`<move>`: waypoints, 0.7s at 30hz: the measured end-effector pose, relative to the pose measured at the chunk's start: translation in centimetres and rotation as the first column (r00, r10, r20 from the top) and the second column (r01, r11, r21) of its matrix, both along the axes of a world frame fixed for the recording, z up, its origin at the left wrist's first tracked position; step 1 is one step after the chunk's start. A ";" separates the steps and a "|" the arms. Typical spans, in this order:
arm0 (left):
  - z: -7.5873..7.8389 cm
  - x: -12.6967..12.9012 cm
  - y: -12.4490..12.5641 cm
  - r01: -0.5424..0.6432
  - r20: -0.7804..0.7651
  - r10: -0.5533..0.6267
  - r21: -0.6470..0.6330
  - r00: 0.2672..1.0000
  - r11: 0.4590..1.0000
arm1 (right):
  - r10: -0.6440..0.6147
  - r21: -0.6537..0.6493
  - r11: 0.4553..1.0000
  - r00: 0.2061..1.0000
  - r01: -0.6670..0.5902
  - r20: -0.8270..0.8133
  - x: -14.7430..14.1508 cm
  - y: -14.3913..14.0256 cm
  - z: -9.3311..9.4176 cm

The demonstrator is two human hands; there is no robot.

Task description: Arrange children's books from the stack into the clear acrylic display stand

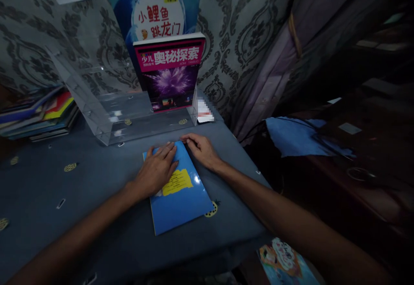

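A thin blue book (pixel 184 214) with a yellow text patch lies on the cloth-covered table. My left hand (pixel 159 166) rests flat on its upper left part, fingers stretched out, holding nothing. At the book's upper right corner is my right hand (pixel 202 150), its fingers curled and closed at the edge; the fingertips are partly hidden. Just beyond the hands stands a clear acrylic rack (pixel 97 117). A magazine-like book (pixel 171 78) with a purple burst on its cover stands upright at the rack's right end.
A larger teal book (pixel 158 9) stands behind the purple one. Several books are stacked in a pile (pixel 42 112) at the left. Right of the table are a gathered curtain (pixel 271 69) and a blue cloth (pixel 291 138). A colourful book (pixel 287 263) lies below the table's front edge.
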State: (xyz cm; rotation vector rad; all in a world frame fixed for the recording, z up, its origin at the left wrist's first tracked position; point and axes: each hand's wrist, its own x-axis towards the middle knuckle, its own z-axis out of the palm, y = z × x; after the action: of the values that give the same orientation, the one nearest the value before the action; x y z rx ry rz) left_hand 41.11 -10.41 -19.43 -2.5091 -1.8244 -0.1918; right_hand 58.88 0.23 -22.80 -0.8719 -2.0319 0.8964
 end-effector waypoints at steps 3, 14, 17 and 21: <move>-0.2 0.0 0.8 0.033 0.047 -0.032 -0.016 0.998 0.999 | 0.013 -0.006 1.000 1.000 -0.013 -0.027 -0.1 0.1 0.0; -0.3 -0.3 1.7 0.110 0.119 -0.102 -0.057 0.988 0.992 | 0.004 0.016 1.000 0.998 -0.003 -0.062 -0.2 0.1 -0.1; -0.2 -0.3 1.7 0.120 0.124 -0.110 -0.071 0.986 0.990 | 0.000 0.036 0.999 0.999 0.001 -0.050 -0.1 -0.1 0.2; 0.0 -0.2 1.8 0.122 0.117 -0.113 -0.074 0.987 0.990 | -0.002 0.045 0.999 0.999 0.004 -0.037 0.0 -0.2 0.4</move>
State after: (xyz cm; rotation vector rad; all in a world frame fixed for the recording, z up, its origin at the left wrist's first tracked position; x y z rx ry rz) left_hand 40.91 -8.64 -19.39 -2.7174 -1.7570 -0.2730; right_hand 58.86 0.05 -22.44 -0.8279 -2.0109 0.8561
